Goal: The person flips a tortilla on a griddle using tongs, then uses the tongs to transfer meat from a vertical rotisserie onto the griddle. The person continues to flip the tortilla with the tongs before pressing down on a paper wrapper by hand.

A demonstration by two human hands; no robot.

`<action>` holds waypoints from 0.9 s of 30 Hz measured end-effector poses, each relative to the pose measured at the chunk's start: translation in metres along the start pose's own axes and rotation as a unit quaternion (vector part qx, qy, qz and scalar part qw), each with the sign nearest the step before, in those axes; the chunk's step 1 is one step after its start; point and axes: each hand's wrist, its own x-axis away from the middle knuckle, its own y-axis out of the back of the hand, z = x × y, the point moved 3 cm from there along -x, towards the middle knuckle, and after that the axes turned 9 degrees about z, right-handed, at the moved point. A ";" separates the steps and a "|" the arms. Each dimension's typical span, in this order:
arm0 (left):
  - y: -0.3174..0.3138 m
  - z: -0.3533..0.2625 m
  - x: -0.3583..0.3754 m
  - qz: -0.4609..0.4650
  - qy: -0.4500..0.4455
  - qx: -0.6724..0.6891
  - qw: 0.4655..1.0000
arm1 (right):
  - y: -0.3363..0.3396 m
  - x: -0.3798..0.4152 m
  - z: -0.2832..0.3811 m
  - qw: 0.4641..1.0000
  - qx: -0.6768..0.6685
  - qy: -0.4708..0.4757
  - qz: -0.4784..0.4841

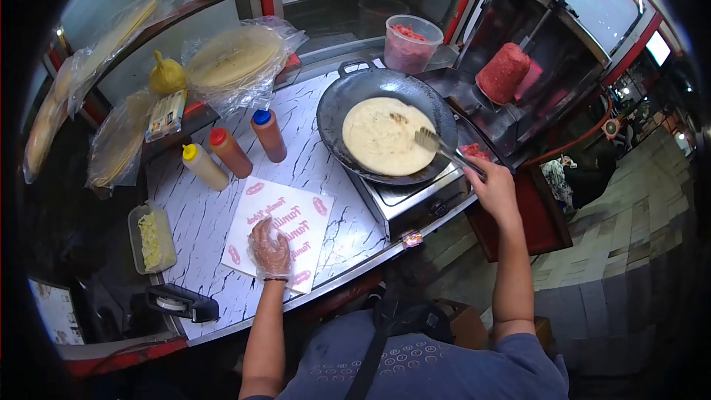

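My left hand [271, 249], in a clear plastic glove, rests with its fingers a little apart on a stack of white printed wrapping paper [311, 216]. My right hand [495, 189], bare, is closed around the handle of metal tongs [452, 154]. The tongs' tips touch the right edge of a round flatbread [374, 141], pale with a small browned patch. It lies in a wide black pan [333, 104], which sits on a metal stove [396, 200].
Yellow-capped [205, 167], red-capped [231, 154] and blue-capped [268, 135] sauce bottles stand left of the pan. A tub of chopped vegetables [152, 241] and a tape dispenser [182, 304] sit leftmost. Behind are bagged flatbreads [235, 55], a meat tub [412, 44] and a meat cone [503, 74].
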 end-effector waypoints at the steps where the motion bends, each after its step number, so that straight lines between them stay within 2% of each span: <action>1: 0.001 -0.001 -0.001 -0.009 -0.010 -0.017 1.000 | -0.006 -0.007 -0.003 0.998 0.033 -0.003 -0.050; 2: 0.001 -0.002 -0.001 -0.009 -0.012 -0.018 1.000 | -0.017 -0.012 -0.002 0.994 0.031 0.014 -0.102; 3: 0.001 -0.002 -0.001 -0.005 -0.009 -0.025 1.000 | -0.027 -0.019 0.004 0.995 0.003 0.001 -0.101; 5: 0.001 0.000 -0.001 -0.005 -0.008 -0.034 0.999 | -0.052 -0.024 0.010 0.998 -0.029 0.033 -0.035; 6: -0.001 0.002 0.000 -0.007 -0.005 -0.018 1.000 | -0.047 -0.020 0.023 1.000 0.002 0.022 -0.007; 7: -0.001 0.003 0.000 -0.007 0.000 -0.002 1.000 | -0.039 -0.018 0.021 1.000 -0.001 0.023 -0.007; 9: -0.001 0.003 -0.001 -0.006 0.006 -0.006 1.000 | -0.019 -0.014 0.010 0.994 -0.063 0.086 -0.009; 10: 0.000 0.003 0.000 -0.004 0.010 -0.007 1.000 | -0.007 -0.013 0.004 0.992 -0.120 0.046 0.020; 13: -0.004 0.008 0.000 -0.006 0.021 0.005 1.000 | 0.002 -0.024 -0.028 0.999 -0.045 0.022 0.019; 15: -0.006 0.011 -0.001 0.000 0.016 0.005 1.000 | -0.014 -0.029 -0.028 0.998 -0.067 0.011 -0.010; 16: -0.007 0.011 -0.001 -0.003 0.008 0.003 1.000 | -0.031 -0.032 -0.027 0.993 -0.067 0.059 -0.073; 17: -0.006 0.011 0.000 -0.005 0.001 0.000 1.000 | -0.049 -0.033 -0.026 0.990 -0.117 0.061 -0.057; 19: -0.004 0.008 0.000 -0.003 -0.002 -0.009 1.000 | -0.050 -0.028 -0.011 0.994 -0.060 0.089 0.014; 21: -0.003 0.005 -0.001 0.005 0.010 -0.006 1.000 | -0.042 -0.028 -0.022 0.995 -0.046 0.089 0.015; 23: -0.002 0.002 -0.002 -0.001 0.011 -0.006 1.000 | -0.028 -0.032 -0.043 0.987 -0.121 0.105 -0.017; 24: -0.002 0.001 -0.001 -0.007 0.013 -0.001 1.000 | -0.025 -0.034 -0.050 0.989 -0.051 0.138 -0.017; 27: -0.002 0.000 -0.002 -0.007 -0.006 -0.056 0.998 | -0.027 -0.042 -0.059 0.991 -0.026 0.130 0.029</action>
